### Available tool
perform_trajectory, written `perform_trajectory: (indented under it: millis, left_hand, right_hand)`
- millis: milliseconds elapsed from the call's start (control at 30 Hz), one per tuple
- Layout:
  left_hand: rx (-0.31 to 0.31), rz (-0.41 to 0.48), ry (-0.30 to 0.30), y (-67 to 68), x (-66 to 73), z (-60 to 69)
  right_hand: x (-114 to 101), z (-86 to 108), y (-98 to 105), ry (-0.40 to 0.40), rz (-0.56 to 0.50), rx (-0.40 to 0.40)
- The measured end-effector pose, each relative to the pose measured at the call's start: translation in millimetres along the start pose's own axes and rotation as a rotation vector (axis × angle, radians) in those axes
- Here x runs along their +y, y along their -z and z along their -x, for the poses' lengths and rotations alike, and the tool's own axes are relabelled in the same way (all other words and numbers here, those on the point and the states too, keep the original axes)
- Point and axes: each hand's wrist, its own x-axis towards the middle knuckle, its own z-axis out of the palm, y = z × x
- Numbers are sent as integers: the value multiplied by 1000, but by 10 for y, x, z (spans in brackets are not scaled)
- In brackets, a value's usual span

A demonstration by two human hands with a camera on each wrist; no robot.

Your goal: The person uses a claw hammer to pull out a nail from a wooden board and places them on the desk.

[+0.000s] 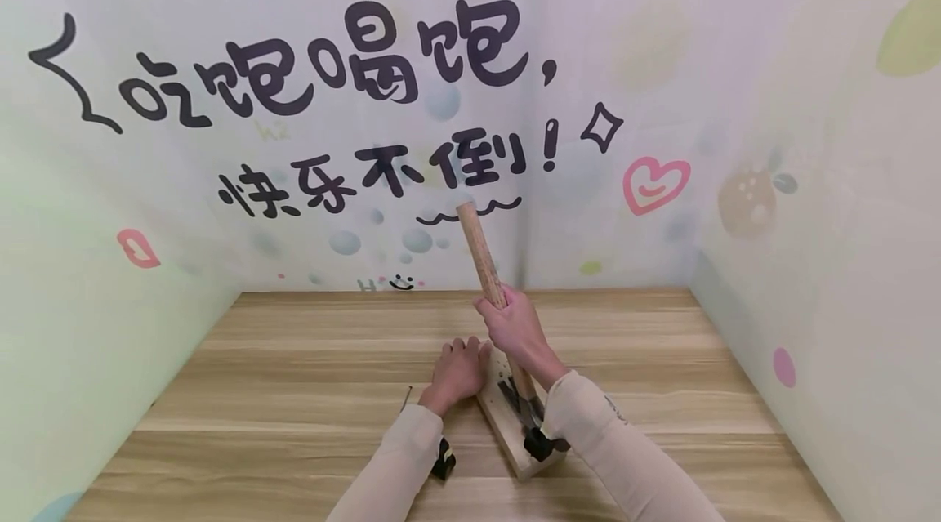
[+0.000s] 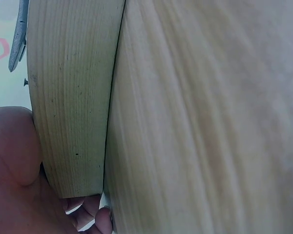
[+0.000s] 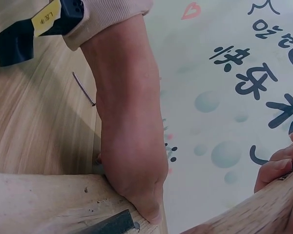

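A wooden board lies on the table, pointing away from the camera. My left hand grips its far end; in the left wrist view the thumb lies along one side of the board and fingertips show past the end. My right hand holds the wooden handle of a metal-headed tool, its free end tilted up and away. Dark metal sits low over the board, partly hidden by the handle. A small nail stands out from the board's face beside a metal tip.
A loose nail lies on the wood-grain table left of the board. Black wrist devices show at both sleeves. Printed cloth walls with dark lettering enclose the table at the back and sides.
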Motion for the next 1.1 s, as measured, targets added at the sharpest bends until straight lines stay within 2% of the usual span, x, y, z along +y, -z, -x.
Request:
perform_trajectory:
  millis: [367,600,733,933,1100]
  left_hand:
    - [-22,9,18,-9,20,7]
    - [-57,20,49,11,17,-8]
    - [-62,36,47,18,19,1]
    - [-66,47,44,25,10,1]
    - [-64,43,37,33,29,11]
  right_hand:
    - [7,68,34,52,-16,24]
    - [-24,272,107,97,-66,68]
    - [-39,457,178,125,-145,89]
    - [-22,734,267,275,-248,96]
    - [0,828,293,350,-276,87]
